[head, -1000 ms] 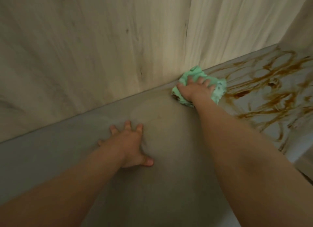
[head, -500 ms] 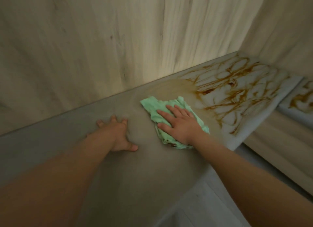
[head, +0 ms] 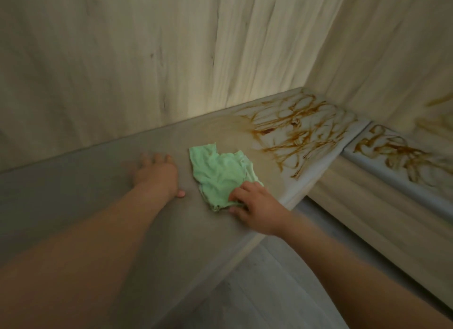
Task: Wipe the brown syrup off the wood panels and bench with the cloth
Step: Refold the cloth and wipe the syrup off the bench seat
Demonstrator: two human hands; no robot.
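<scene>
A light green cloth (head: 219,173) lies spread on the pale wooden bench (head: 98,171). My right hand (head: 255,206) pinches the cloth's near corner with curled fingers and thumb. My left hand (head: 158,175) rests flat on the bench just left of the cloth, fingers straight. Brown syrup (head: 294,132) squiggles cover the bench's far right end, with a smeared tan patch (head: 232,127) beside them. More brown syrup (head: 402,154) lies on the adjoining bench section to the right, and a streak (head: 438,100) marks the right wall panel.
Upright wood panels (head: 147,59) form the wall behind the bench and meet a second panelled wall (head: 392,46) at the corner. The bench's front edge (head: 289,201) drops to a light floor (head: 269,292) below my right arm.
My right hand dragged the cloth from the wall corner toward me across the bench, then slid back to pinch its near corner. The view swung right, showing more syrup. My left hand stayed planted.
</scene>
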